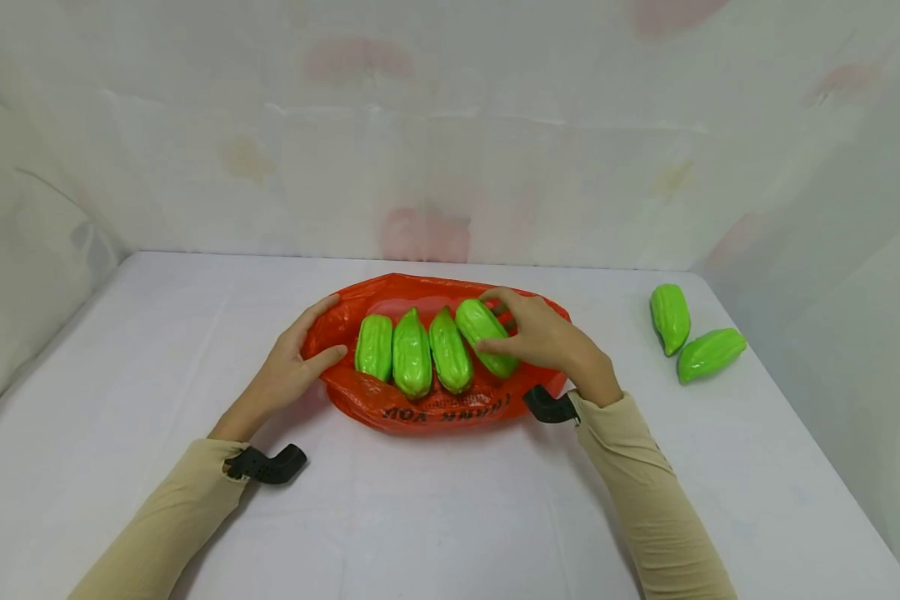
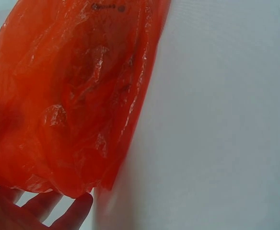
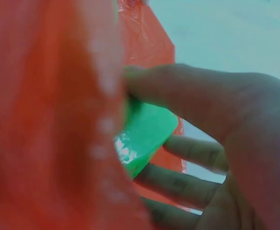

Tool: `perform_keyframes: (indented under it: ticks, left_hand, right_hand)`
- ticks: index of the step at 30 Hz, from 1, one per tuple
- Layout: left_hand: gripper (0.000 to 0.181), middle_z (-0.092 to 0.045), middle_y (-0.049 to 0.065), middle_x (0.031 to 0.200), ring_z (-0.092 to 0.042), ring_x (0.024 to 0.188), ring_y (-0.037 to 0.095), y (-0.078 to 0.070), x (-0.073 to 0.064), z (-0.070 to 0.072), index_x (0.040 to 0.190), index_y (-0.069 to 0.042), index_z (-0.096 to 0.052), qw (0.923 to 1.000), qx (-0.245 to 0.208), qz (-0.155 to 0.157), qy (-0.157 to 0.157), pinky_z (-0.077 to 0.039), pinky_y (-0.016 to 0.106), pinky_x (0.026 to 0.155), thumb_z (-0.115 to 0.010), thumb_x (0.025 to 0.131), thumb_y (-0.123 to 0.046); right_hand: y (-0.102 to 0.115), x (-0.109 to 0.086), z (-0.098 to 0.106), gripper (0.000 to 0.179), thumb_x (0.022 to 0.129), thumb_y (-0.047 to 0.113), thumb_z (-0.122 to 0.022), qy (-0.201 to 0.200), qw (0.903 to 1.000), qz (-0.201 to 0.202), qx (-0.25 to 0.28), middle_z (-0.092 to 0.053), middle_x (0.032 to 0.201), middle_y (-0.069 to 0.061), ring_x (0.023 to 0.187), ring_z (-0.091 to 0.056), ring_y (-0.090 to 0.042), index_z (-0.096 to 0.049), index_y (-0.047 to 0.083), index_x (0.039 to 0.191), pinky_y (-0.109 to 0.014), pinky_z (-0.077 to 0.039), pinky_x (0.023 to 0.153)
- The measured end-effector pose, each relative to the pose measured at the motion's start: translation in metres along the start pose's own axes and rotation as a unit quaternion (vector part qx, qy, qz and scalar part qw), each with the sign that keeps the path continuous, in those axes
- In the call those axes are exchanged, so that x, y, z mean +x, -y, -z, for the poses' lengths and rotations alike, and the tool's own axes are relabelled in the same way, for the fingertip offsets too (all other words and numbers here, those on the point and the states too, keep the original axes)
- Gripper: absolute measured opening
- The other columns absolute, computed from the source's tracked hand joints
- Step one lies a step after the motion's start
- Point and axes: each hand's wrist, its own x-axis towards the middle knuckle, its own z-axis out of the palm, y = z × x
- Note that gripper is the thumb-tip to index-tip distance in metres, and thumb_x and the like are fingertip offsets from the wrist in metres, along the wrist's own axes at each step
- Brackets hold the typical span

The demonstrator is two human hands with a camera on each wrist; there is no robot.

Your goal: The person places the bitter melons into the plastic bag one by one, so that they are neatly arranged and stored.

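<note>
A red plastic bag [image 1: 450, 417] with dark "THANK YOU" lettering lies with its mouth spread upward. Inside, a row of green ridged vegetables shows: one at the left [image 1: 375, 348], two pointed ones [image 1: 412, 354] [image 1: 450, 352] in the middle, and a slanted vegetable [image 1: 487, 337] at the right. My right hand [image 1: 543, 333] grips that slanted one between thumb and fingers; the right wrist view has its green end [image 3: 152, 127] between them, partly behind red plastic. At the bag's left rim, my left hand [image 1: 288, 367] touches the plastic with thumb and fingers spread; its fingertips [image 2: 80, 206] meet the bag's edge.
Two more green vegetables [image 1: 671, 319] [image 1: 711, 355] lie close together on the white table [image 1: 435, 517], toward the right edge. Pale patterned cloth [image 1: 450, 142] hangs behind the table and at both sides. Black wrist mounts [image 1: 270, 465] stick out below both hands.
</note>
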Motion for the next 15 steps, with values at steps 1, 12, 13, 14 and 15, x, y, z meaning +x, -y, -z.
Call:
perform_keyframes:
  ticks: [1,12,13,14,15]
  left_hand:
    - [0.069,-0.033,0.012,0.159,-0.038,0.141,0.034,0.0000,0.0001,0.0000,0.157,-0.019,-0.028,1.0000,0.000,0.000,0.000,-0.033,0.059,0.113,-0.059,0.096,-0.010]
    - [0.069,-0.034,0.011,0.159,-0.039,0.140,0.034,0.0001,0.0001,-0.0001,0.157,-0.020,-0.028,1.0000,0.000,0.004,0.002,-0.033,0.059,0.113,-0.059,0.096,-0.011]
    - [0.069,-0.034,0.011,0.159,-0.039,0.140,0.034,-0.0001,0.0000,0.0000,0.157,-0.020,-0.028,1.0000,0.001,0.005,0.002,-0.033,0.059,0.113,-0.059,0.096,-0.011]
    - [0.069,-0.034,0.011,0.159,-0.039,0.140,0.033,-0.0003,0.0000,0.0001,0.157,-0.020,-0.028,1.0000,0.001,0.005,0.002,-0.033,0.058,0.113,-0.059,0.096,-0.011]
    - [0.069,-0.034,0.011,0.159,-0.039,0.140,0.033,-0.0005,-0.0001,0.0002,0.157,-0.020,-0.028,1.0000,0.001,0.005,0.001,-0.033,0.058,0.113,-0.059,0.096,-0.011]
  right_hand:
    - [-0.0003,0.0003,-0.0005,0.064,0.088,0.033,-0.074,0.001,1.0000,-0.006,-0.001,-0.061,0.135,-0.011,0.126,-0.057,-0.026,-0.046,0.011,0.141,-0.046,-0.047,0.104]
    - [-0.0038,0.0061,-0.0079,0.068,0.094,0.034,-0.066,0.002,0.9995,-0.029,-0.012,-0.057,0.137,-0.018,0.124,-0.057,-0.032,-0.036,0.004,0.147,-0.048,-0.047,0.104]
    - [-0.0043,0.0067,-0.0086,0.068,0.095,0.034,-0.065,0.003,0.9994,-0.032,-0.011,-0.056,0.138,-0.018,0.125,-0.057,-0.032,-0.035,0.004,0.147,-0.049,-0.046,0.104]
    - [-0.0049,0.0072,-0.0092,0.068,0.095,0.035,-0.065,0.004,0.9994,-0.034,-0.010,-0.056,0.138,-0.018,0.126,-0.056,-0.032,-0.035,0.004,0.148,-0.049,-0.046,0.105]
    - [-0.0055,0.0078,-0.0099,0.067,0.096,0.034,-0.064,0.005,0.9994,-0.034,-0.008,-0.055,0.139,-0.018,0.126,-0.056,-0.032,-0.034,0.004,0.148,-0.049,-0.046,0.106]
